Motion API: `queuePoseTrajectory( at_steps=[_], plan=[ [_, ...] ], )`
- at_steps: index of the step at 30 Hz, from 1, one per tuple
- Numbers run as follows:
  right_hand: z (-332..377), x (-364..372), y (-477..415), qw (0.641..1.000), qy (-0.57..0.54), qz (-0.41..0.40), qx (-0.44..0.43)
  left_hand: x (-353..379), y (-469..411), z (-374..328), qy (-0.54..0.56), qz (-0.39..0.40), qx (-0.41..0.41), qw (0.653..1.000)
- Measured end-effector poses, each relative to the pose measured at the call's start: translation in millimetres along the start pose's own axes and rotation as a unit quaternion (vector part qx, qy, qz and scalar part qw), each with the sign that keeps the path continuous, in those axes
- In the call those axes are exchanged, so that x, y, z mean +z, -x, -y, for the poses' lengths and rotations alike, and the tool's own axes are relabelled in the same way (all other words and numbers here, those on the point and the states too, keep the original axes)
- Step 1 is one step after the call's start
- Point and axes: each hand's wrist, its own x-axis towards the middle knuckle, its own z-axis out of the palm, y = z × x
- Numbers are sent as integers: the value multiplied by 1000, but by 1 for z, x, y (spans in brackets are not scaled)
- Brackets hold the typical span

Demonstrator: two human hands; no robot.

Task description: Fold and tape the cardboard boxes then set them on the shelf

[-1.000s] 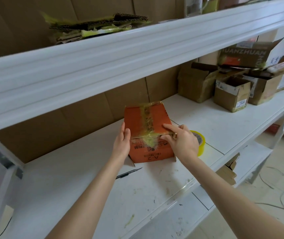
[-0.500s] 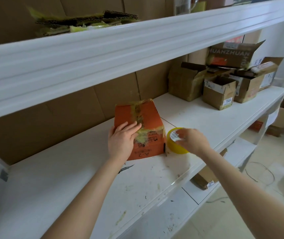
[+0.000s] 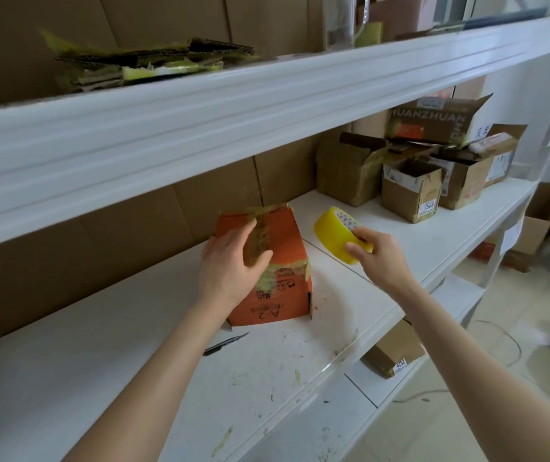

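Shelf [image 3: 450,235] lies bare between orange box [image 3: 287,261] and brown boxes [image 3: 410,191]; possibly a knife [image 3: 225,343] nearer.

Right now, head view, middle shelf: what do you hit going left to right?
orange box → yellow tape roll → small brown box labelled 7506 → far-right labelled box

Looks like a stockroom or packing room. White metal shelving [image 3: 267,105] is lined with cardboard, holding opened shipping boxes [image 3: 410,191] with number labels. More boxes on the floor [image 3: 547,218].
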Motion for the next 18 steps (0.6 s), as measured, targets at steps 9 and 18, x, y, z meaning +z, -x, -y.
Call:
queuePoseTrajectory(
  at_steps=[9,18],
  plan=[
    [60,-27,12,984,-7,103,-146,-17,-46,-53,276,-35,-43,960],
    [93,-32,24,943,-219,240,-80,-33,-34,-41,354,-108,-131,920]
  ],
)
